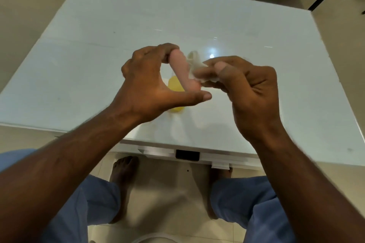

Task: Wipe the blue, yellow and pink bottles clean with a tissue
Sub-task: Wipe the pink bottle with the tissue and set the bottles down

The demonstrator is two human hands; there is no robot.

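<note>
White and glossy, the counter [118,25] carries a yellow bottle [175,85] near its front edge. Above it the left hand [150,81] pinches the pink bottle [182,71] end to end — tilted — while the right hand [248,89] presses a crumpled tissue [194,63] against its side.

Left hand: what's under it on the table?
A yellow bottle on the white table, mostly covered by the left hand and pink bottle. No blue bottle visible.
</note>
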